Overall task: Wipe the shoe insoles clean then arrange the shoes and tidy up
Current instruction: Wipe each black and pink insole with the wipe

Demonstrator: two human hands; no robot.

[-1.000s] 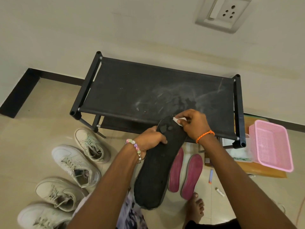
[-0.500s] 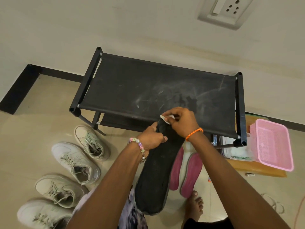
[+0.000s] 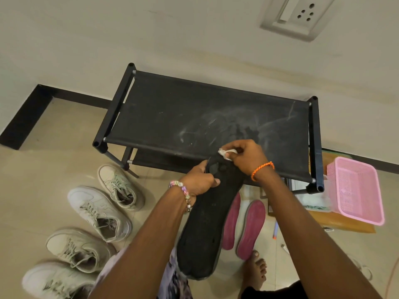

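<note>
A long black insole [image 3: 205,229] slants from my lap up toward the shoe rack. My left hand [image 3: 199,180] grips its upper left edge. My right hand [image 3: 246,156] pinches a small white wipe [image 3: 225,152] against the insole's top end, where wet spots show. Two pink insoles [image 3: 251,227] lie on the floor just right of the black one. Several white sneakers [image 3: 97,208] stand in a row on the floor at left.
A black fabric shoe rack [image 3: 205,117] stands against the wall ahead, its top dusty. A pink plastic basket [image 3: 356,188] sits on a wooden board at right. My bare foot [image 3: 254,270] is near the pink insoles. Small items lie on the floor at right.
My right hand with the wipe has slid left along the insole's top end and back a little. The left hand keeps its grip.
</note>
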